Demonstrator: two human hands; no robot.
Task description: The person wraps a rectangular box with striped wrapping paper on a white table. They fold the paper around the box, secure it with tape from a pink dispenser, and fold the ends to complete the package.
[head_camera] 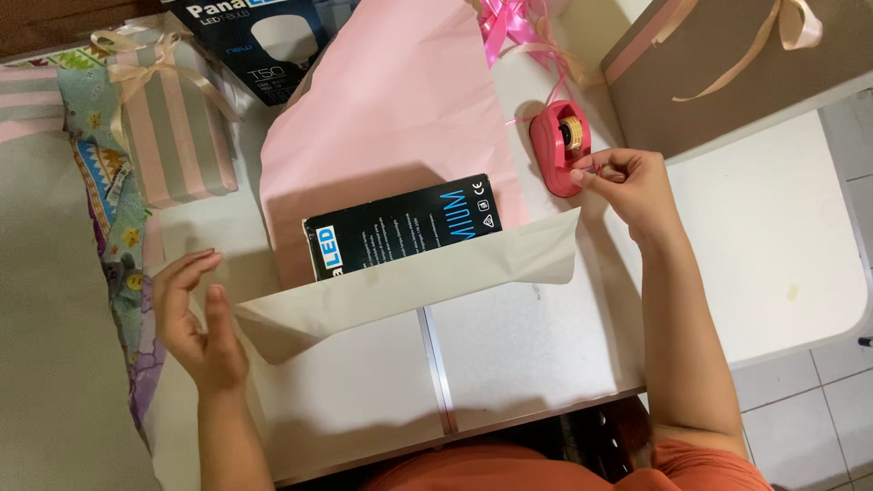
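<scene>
At table centre, left hand (195,318) open beside folded pink paper sheet (409,282); right hand (627,182) pinches tape at red plastic dispenser (556,145). Unheld fold may spring open.

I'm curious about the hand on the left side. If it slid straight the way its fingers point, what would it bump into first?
Probably the striped gift box. The left hand is open, fingers pointing up the table towards it, with only bare table between. Heights are hard to judge.
</scene>
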